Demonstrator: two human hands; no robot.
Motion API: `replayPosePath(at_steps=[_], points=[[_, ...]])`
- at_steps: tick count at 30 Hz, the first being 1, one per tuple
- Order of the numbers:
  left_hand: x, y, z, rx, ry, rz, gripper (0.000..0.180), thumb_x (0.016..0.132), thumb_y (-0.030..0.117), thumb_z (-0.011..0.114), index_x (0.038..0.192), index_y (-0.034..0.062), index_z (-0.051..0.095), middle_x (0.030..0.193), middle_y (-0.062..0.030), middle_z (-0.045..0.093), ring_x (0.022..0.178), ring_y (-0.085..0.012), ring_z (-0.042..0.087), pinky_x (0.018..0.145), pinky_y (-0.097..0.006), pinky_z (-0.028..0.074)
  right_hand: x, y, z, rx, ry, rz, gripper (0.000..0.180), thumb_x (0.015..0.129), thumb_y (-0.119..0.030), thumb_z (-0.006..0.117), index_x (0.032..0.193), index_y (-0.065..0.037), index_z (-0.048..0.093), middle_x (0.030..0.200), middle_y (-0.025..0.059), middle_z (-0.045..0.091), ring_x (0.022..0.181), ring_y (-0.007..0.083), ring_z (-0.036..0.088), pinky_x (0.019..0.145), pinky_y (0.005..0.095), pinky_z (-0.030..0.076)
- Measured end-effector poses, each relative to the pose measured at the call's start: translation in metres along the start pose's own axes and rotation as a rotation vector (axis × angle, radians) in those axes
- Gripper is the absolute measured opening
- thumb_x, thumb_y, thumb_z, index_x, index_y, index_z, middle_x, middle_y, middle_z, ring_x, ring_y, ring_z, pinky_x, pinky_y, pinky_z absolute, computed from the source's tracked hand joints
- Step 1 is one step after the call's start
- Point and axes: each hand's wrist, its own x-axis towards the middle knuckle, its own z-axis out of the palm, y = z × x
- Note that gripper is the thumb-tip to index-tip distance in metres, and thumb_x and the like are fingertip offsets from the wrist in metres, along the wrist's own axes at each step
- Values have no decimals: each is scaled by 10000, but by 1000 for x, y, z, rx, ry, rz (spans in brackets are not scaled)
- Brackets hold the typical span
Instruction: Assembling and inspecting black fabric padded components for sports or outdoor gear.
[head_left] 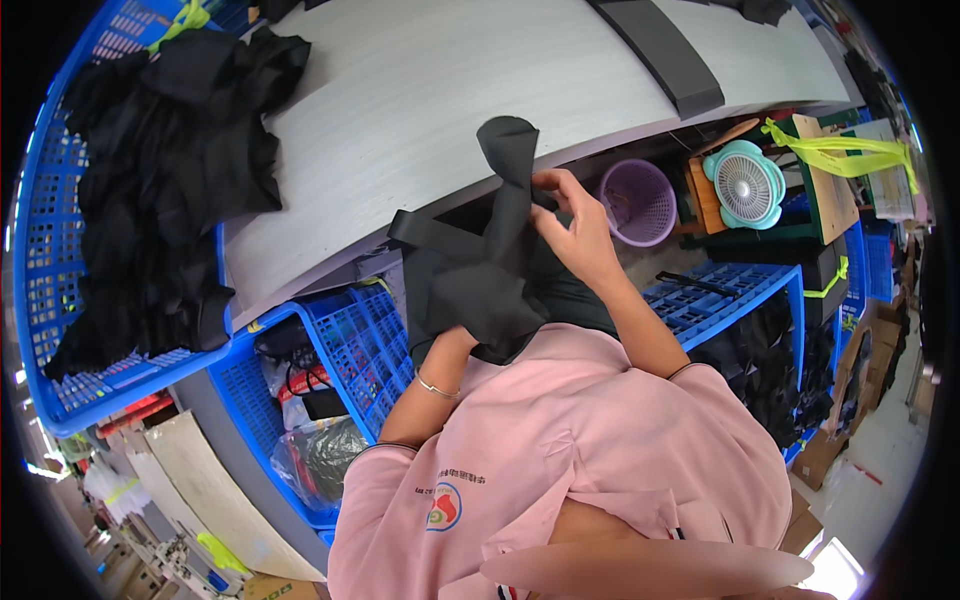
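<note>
A black fabric piece [485,295] with long strap-like ends spreads over my lap, in front of the table edge. One strap end [510,145] rises and overlaps the table's near edge. Beside that strap, my right hand [578,232] is closed, thumb and bent fingers pinching the fabric's edge. My left hand [462,340], below a bracelet-ringed wrist, reaches under the fabric. Its fingers are hidden by the cloth, so their grip does not show. Another flat strap [435,235] points out to the left.
A blue basket [45,290] heaped with black fabric pieces [180,180] stands at the left. Ahead lies the grey table [420,90], with a black strip [665,55] on it. Right of me are a purple basket [640,203], a turquoise fan [745,185] and a blue crate [715,300].
</note>
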Motion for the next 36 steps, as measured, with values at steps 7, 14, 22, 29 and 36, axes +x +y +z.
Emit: replayPosePath(at_steps=[7, 14, 22, 29, 36], points=[[-5, 29, 18, 129, -48, -79, 470, 997, 161, 531, 1430, 9, 430, 1421, -119, 500, 1265, -237, 509, 1090, -351, 400, -3, 6, -11, 65, 23, 310, 93, 760, -19, 652, 793, 63, 625, 637, 207, 585, 618, 145, 554, 541, 386, 448], [46, 43, -33, -222, 375, -79, 455, 977, 150, 560, 1397, -6, 480, 1377, -114, 544, 1220, -226, 548, 1052, -343, 434, 12, -7, -51, 605, -440, -30, 71, 896, -36, 622, 934, 24, 629, 1261, 93, 554, 1156, 172, 515, 1009, 305, 391], [70, 59, -40, -151, 364, -43, 370, 992, 160, 568, 1322, -7, 567, 1265, -91, 629, 1121, -164, 601, 983, -307, 470, 144, 18, -30, 370, -86, -174, 262, 977, -40, 534, 1232, -30, 594, 1235, 71, 548, 912, 166, 615, 869, 295, 493], [52, 75, -35, -124, 421, -108, 302, 981, 106, 604, 1234, -58, 625, 1306, -124, 595, 1164, -172, 589, 936, -291, 516, 112, 47, -11, 284, 307, 46, 342, 1009, -139, 555, 1312, 19, 551, 1216, 105, 622, 1014, 161, 650, 883, 295, 513], [130, 77, -62, -163, 638, 168, 397, 1004, 230, 582, 1321, -9, 563, 1277, -84, 613, 1200, -178, 545, 1019, -327, 430, 65, 32, 29, 737, 25, 171, 249, 975, -157, 618, 1149, 18, 646, 1001, 58, 695, 806, 84, 629, 755, 238, 498]])
